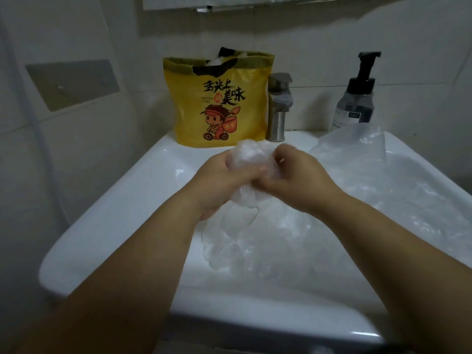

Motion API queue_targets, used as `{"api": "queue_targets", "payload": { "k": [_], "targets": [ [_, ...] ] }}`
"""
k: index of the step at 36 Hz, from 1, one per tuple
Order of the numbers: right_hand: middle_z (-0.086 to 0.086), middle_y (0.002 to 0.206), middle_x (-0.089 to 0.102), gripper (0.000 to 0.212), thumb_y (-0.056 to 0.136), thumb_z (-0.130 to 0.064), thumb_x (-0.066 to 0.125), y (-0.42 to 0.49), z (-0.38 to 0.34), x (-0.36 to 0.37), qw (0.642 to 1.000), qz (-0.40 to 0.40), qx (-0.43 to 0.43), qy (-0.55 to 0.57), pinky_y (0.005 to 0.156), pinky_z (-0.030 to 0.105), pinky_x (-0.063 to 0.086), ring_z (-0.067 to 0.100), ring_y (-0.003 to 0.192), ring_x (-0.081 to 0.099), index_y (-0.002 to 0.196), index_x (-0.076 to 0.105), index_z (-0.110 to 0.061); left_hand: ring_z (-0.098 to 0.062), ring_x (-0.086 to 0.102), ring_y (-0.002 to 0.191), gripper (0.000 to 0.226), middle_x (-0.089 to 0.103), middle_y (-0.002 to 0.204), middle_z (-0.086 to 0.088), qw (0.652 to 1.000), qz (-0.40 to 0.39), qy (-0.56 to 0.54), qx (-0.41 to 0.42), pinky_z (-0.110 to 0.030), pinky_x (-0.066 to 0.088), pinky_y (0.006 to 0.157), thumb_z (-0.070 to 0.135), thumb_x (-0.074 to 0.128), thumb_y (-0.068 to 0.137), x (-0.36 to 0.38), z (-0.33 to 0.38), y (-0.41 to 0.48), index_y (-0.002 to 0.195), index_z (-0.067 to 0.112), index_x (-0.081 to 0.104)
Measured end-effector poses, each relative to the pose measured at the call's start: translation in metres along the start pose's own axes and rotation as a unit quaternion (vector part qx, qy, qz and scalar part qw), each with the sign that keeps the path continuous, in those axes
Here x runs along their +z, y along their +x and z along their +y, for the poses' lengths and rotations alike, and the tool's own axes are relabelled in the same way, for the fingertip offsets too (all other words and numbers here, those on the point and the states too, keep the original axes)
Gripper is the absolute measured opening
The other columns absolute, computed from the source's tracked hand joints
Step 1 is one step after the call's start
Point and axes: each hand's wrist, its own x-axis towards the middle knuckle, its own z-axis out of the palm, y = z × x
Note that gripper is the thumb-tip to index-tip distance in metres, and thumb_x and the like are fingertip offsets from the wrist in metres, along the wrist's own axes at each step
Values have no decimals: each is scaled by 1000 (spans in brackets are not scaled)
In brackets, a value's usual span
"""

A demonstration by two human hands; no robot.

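Observation:
Above a white sink (pixel 122 200), both my hands hold a crumpled clear plastic bag (pixel 249 155). My left hand (pixel 219 180) grips its left side, fingers curled round the bunched film. My right hand (pixel 296 175) pinches the right side of the same bunch. The bag's loose end hangs below my hands into the basin. More clear plastic film (pixel 293 238) lies piled in the sink beneath and to the right.
A yellow printed bag (pixel 217 98) stands at the back of the sink beside a steel tap (pixel 278 108). A pump soap bottle (pixel 356 98) stands at the back right, with another clear bag (pixel 357 144) in front of it. Tiled walls enclose the sink.

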Motion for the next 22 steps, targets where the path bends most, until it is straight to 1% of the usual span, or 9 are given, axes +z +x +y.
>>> {"api": "queue_targets", "payload": {
  "k": [2, 4, 7, 9, 11, 12, 17, 20, 22],
  "targets": [
    [-9, 92, 53, 60, 76, -47, 73, 0, 0, 3, 995, 52, 19, 82, 59, 19, 44, 4, 75, 52, 119, 43, -19, -23, 68, 106, 31, 72, 111, -10, 996, 45, -75, -10, -34, 56, 88, 17, 63, 92, -2, 1, 3, 122, 9, 62],
    [-2, 118, 49, 90, 73, -47, 76, 2, -1, 3, 967, 47, 95, 232, 72, 21, 47, 9, 92, 52, 142, 24, -23, -22, 68, 105, 34, 70, 115, -11, 986, 46, -162, -15, -31, 57, 83, 19, 58, 95, -4, 4, 5, 127, 8, 58],
    [10, 144, 39, 112, 62, -48, 77, 1, -4, 4, 876, -95, 227, 416, 82, 36, 51, 28, 119, 48, 151, 15, -22, -23, 66, 111, 41, 67, 122, -11, 973, 40, -226, -13, -34, 56, 89, 22, 56, 95, -7, 8, 6, 134, 8, 52],
    [11, 138, 48, 80, 75, -36, 74, 1, -3, 8, 835, -162, 244, 467, 83, 37, 53, 32, 124, 47, 141, 38, -10, -27, 63, 116, 48, 64, 127, -13, 973, 28, -227, -18, -41, 50, 100, 24, 58, 92, -7, 6, 6, 136, 7, 50],
    [13, 124, 61, 38, 88, -17, 64, 4, -1, 10, 823, -141, 227, 501, 88, 37, 54, 32, 117, 57, 124, 54, -9, -29, 60, 119, 54, 63, 128, -15, 976, 15, -217, -24, -47, 45, 106, 24, 63, 86, -6, 4, 5, 135, 5, 50],
    [13, 120, 64, 30, 91, -11, 60, 5, -1, 9, 815, -130, 217, 521, 89, 37, 54, 31, 112, 61, 120, 56, -9, -29, 60, 120, 54, 63, 128, -15, 976, 15, -216, -22, -47, 44, 106, 22, 65, 85, -6, 3, 6, 134, 4, 50],
    [14, 111, 64, 20, 92, -6, 56, 8, 5, 2, 832, -147, 219, 489, 75, 32, 58, 28, 97, 66, 112, 56, -8, -30, 58, 121, 49, 60, 130, -20, 970, 29, -241, -23, -40, 48, 101, 16, 59, 87, -12, 7, 8, 132, -2, 52],
    [17, 105, 64, 24, 93, -7, 56, 9, 7, -1, 826, -133, 224, 500, 64, 29, 58, 25, 82, 65, 117, 58, -3, -26, 62, 104, 36, 62, 117, -22, 980, 44, -193, -33, -29, 56, 85, 4, 52, 94, -15, 5, 8, 128, -9, 51],
    [17, 103, 66, 23, 93, -7, 55, 11, 8, -5, 811, -118, 228, 525, 62, 28, 58, 23, 79, 66, 116, 59, -3, -20, 65, 93, 20, 66, 105, -16, 985, 36, -166, -29, -25, 57, 77, 1, 52, 94, -16, 3, 7, 113, -2, 58]
  ]
}}
